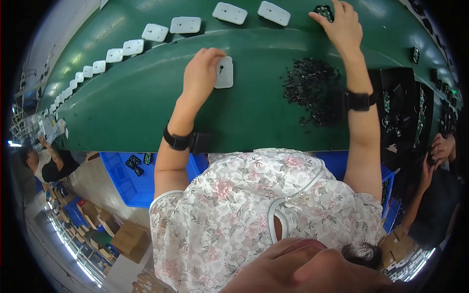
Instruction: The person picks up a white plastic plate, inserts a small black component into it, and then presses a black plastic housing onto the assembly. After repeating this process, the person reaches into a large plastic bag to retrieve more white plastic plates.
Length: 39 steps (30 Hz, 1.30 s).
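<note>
My left hand (201, 73) is closed at the upper left edge of a white plastic casing (225, 78) lying on the green table. A small black mark or part shows on the casing's face; my fingertips are partly hidden. Farther off to the right, my right hand (343, 28) stretches across the table, thumb and fingers around a small black unit with a green circuit board (323, 12). Between my arms lies a loose heap of small black parts (312, 85), nearest to my right forearm.
A curving row of white casings (185, 25) runs along the far side of the green table (146, 102). Black trays (398, 112) with parts stand at right. Below the table edge is a blue bin (128, 180) holding black units. Other people sit at far left and right.
</note>
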### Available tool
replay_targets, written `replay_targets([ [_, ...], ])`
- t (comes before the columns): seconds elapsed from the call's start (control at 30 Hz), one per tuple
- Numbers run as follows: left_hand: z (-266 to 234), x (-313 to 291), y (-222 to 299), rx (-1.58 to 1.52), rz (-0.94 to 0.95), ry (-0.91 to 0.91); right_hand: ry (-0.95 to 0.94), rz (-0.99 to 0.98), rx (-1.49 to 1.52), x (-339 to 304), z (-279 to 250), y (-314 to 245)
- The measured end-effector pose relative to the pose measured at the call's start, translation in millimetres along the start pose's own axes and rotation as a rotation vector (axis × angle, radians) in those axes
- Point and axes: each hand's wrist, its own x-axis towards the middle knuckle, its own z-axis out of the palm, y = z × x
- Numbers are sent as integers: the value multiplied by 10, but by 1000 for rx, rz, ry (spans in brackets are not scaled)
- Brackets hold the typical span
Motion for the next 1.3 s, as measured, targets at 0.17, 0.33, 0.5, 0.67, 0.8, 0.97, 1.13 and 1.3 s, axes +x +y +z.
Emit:
replay_targets([
  [0.17,16,52,116,167,5,-61,-241,24,-79,153,248,420],
  [0.33,56,-345,116,340,96,126,-517,250,1230,-357,-26,-531],
  [0.5,19,-432,-31,224,243,118,-615,186,945,-697,-65,-802],
  [0.67,-45,-505,-69,152,243,109,-573,-204,539,-711,-197,-898],
  [0.8,-72,-592,-88,-162,129,177,-460,-326,689,-755,-164,-1211],
  [0.97,-110,-652,-97,-181,141,142,-503,-435,653,-817,-28,-1456],
  [1.13,-81,-666,-209,-84,180,94,-523,-470,568,-852,24,-1502],
  [1.3,-108,-667,-156,104,246,83,-481,-520,440,-920,19,-1572],
])
